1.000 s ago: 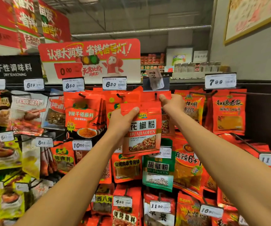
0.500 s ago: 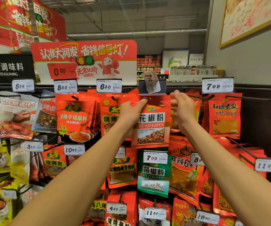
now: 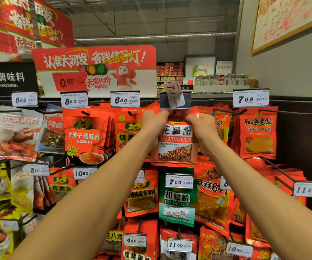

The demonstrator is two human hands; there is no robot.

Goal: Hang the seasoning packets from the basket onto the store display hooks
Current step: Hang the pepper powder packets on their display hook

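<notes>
Both hands are raised to the top row of the display. The left hand (image 3: pixel 154 121) pinches the upper left corner of a red HUAJIAOFEN packet (image 3: pixel 175 142), and the right hand (image 3: pixel 201 126) pinches its upper right corner, fingers curled over the top edge. The packet hangs upright between them, its top edge just under a dark price-tag holder (image 3: pixel 175 101) where a loose 7.00 label (image 3: pixel 174 94) sits tilted. Whether the packet's hole is already over the hook cannot be told, since the fingers and the tag holder cover that spot.

The packet's left edge lies close against a red packet (image 3: pixel 125 132) under the 6.30 tag (image 3: pixel 125 99); its right edge overlaps more red packets behind the right wrist. Its bottom edge ends just above a green HUJIAOFEN packet (image 3: pixel 176 201) carrying a 7.00 tag (image 3: pixel 179 182).

Open room is tight. Neighbouring hooks jut forward on both sides: a black hook (image 3: pixel 224 111) right of the right hand, and another hook (image 3: pixel 271 162) slanting out lower right. Packets fill the rows left, right and below with little gap. Above the tags stands a red promotional sign (image 3: pixel 95 70), and a grey wall (image 3: pixel 282 62) closes the right side.
</notes>
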